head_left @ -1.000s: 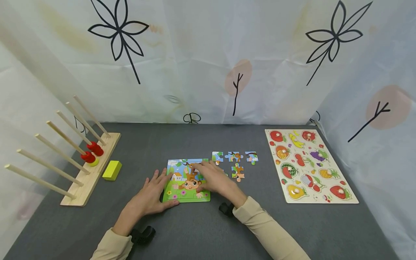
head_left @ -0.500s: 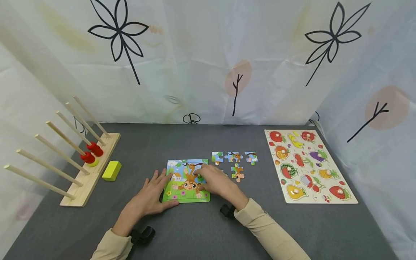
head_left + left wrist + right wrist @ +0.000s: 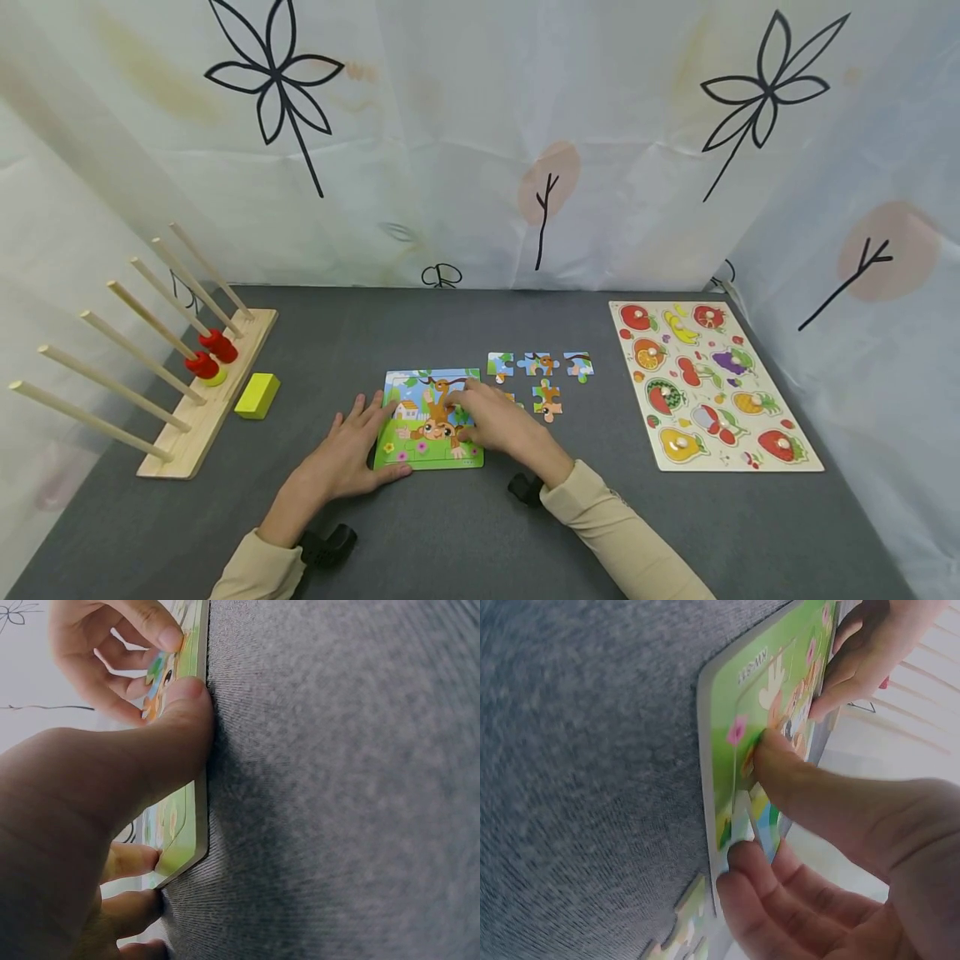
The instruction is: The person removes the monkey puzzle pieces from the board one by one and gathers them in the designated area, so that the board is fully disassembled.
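A monkey jigsaw puzzle (image 3: 431, 460) in a green-and-blue tray lies flat on the grey table. My left hand (image 3: 341, 454) rests spread at its left side, the thumb along the near edge and fingertips by the left edge. Over the puzzle's right side, my right hand (image 3: 501, 423) pinches a puzzle piece (image 3: 155, 669) between thumb and fingers. In the right wrist view, a pale gap (image 3: 741, 819) shows in the picture between that thumb and the fingertips. The hand hides part of the puzzle's right side.
Several loose jigsaw pieces (image 3: 538, 364) lie right of the puzzle, one partly hidden by the right hand. A fruit peg board (image 3: 727, 458) lies at the right. At the left stand a wooden peg rack (image 3: 180, 454) with red and yellow beads and a yellow block (image 3: 257, 395).
My right hand has shifted slightly right and away from the monkey picture, showing more of its upper part. The left hand keeps its place on the tray.
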### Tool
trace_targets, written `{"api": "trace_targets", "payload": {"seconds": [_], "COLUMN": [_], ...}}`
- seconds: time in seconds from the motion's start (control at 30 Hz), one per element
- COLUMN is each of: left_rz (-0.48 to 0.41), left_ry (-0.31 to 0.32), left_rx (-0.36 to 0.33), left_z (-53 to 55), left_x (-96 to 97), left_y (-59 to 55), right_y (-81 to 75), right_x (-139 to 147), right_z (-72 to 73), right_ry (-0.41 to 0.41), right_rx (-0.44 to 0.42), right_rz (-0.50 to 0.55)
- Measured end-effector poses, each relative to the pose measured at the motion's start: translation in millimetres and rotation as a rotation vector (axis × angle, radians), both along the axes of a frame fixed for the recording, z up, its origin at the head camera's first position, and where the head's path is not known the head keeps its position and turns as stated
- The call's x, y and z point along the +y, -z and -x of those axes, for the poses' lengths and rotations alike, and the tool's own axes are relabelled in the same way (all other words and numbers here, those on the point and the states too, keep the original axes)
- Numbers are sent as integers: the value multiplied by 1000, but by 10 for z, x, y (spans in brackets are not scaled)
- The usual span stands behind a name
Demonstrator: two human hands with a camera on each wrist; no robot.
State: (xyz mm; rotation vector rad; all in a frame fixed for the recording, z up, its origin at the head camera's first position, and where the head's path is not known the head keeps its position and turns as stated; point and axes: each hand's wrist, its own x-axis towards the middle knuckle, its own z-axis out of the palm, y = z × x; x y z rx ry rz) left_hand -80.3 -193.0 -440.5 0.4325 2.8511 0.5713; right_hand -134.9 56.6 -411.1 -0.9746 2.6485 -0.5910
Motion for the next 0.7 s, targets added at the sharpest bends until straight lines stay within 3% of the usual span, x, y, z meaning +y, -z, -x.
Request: {"api": "trace_targets", "payload": {"seconds": [0.27,0.7], "left_rz": [-5,-3], "left_ry": [0,-5], "left_rx": [0,0], "left_z": [-6,-14], "left_x": [0,-5], "left_y": [-3,11], "right_y": [-44,-84], "right_x": [-14,78], "right_z": [1,5], "right_ry": [-30,-25], "right_rx": [-5,57], "right_rz": [-24,-10]}}
